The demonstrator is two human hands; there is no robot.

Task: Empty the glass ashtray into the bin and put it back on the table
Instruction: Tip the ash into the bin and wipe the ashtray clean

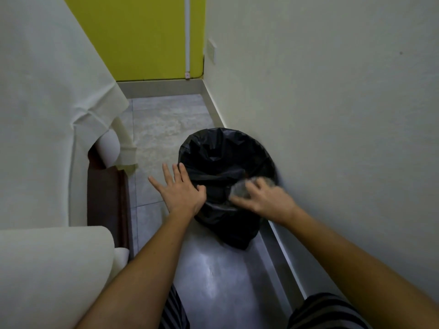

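Note:
A bin lined with a black plastic bag [221, 157] stands on the floor against the right wall. My right hand [268, 198] is over the bin's near right rim, fingers closed on the glass ashtray [241, 188], which is blurred by motion and looks tilted over the opening. My left hand [178, 188] is flat with fingers spread, resting at the bin's left rim and touching the black bag. The inside of the bin is dark and its contents are hidden.
A bed or couch under a cream sheet [47, 115] with a dark wooden base [107, 198] fills the left side. The pale wall [332, 115] runs close on the right. A narrow strip of grey tiled floor [166, 119] leads to a yellow wall [142, 36].

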